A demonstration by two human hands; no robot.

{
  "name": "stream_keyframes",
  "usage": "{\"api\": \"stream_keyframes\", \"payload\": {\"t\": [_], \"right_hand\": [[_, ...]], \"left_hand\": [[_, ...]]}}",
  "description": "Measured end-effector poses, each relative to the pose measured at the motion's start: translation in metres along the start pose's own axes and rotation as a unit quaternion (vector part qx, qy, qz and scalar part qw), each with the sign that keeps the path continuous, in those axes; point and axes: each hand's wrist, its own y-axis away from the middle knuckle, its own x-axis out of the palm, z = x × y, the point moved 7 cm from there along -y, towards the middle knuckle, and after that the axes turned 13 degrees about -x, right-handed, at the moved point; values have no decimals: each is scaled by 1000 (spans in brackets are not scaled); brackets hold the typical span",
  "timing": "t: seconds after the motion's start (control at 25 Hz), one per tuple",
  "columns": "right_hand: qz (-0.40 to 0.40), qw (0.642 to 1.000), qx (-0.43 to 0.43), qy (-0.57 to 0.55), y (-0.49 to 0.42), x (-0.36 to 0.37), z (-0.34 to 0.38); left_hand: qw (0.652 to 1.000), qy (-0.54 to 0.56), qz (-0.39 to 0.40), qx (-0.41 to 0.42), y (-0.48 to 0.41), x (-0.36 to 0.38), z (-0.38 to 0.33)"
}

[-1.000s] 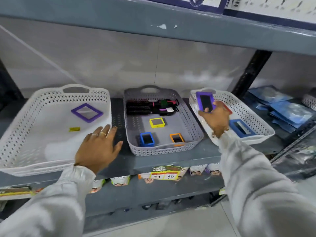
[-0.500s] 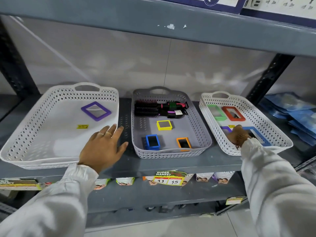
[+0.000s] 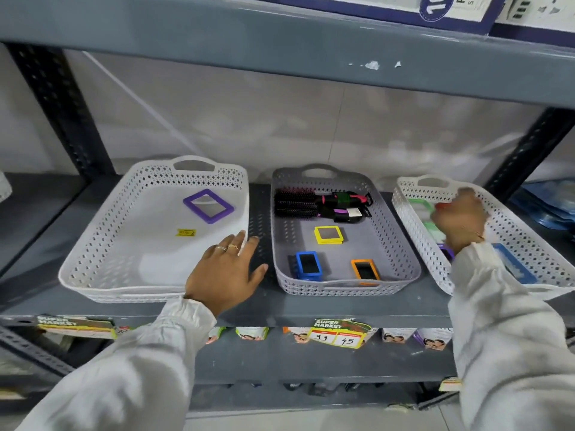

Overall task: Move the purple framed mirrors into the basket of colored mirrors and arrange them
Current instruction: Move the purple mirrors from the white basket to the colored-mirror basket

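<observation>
Purple framed mirror (image 3: 208,206) in left basket (image 3: 102,244), right hand (image 3: 460,222) blurred over right basket (image 3: 529,244)

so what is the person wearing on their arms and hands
Both arms are covered by long, loose white sleeves with gathered cuffs at the wrists. The left hand is bare apart from gold-coloured rings on two fingers. The right hand is blurred; a thin bracelet seems to sit at its wrist, though that is hard to make out. No gloves on either.

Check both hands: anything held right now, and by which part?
Left hand holds nothing; it rests flat by the left basket. Right hand is blurred over the right basket; cannot tell.
</observation>
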Motion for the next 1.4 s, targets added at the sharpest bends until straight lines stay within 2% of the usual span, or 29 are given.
{"api": "stream_keyframes", "payload": {"t": [0.08, 0.16, 0.24, 0.32, 0.4, 0.44, 0.56, 0.68, 0.76, 0.92, 1.12, 1.2, 1.32, 1.4], "right_hand": [[-92, 986, -127, -53, 11, 6, 79], [-100, 952, -241, -161, 43, 33, 165], [-32, 911, -351, -213, 82, 76, 247], [99, 878, -430, -187, 118, 122, 311], [237, 851, -450, -130, 135, 171, 343], [274, 840, -459, -94, 137, 191, 348], [317, 816, -483, 30, 140, 240, 349], [343, 812, -462, 95, 136, 269, 341], [336, 820, -452, 103, 135, 274, 338], [298, 838, -452, 65, 131, 259, 340], [225, 852, -465, -89, 122, 207, 345], [176, 863, -457, -126, 113, 180, 330], [63, 870, -448, -197, 98, 133, 290], [14, 889, -406, -210, 87, 111, 248]], "left_hand": [[1000, 16, 4, -7, -1, 0, 2], [998, 55, 12, -15, -1, 1, 2], [996, 84, 22, -31, 1, 0, 6], [996, 81, 23, -44, 4, -1, 9], [996, 75, 17, -47, 6, -1, 11], [996, 72, 15, -43, 5, 0, 9], [997, 49, 26, -48, 0, 9, 13], [996, 46, 55, -53, 1, 14, 14], [994, 50, 75, -56, 1, 15, 13], [997, 24, 55, -42, -2, 14, 13], [998, 29, 39, -38, -1, 13, 13], [998, 24, 36, -40, -3, 12, 13], [999, 14, 32, -39, -3, 11, 14], [999, 6, 30, -34, -2, 7, 13]]}}
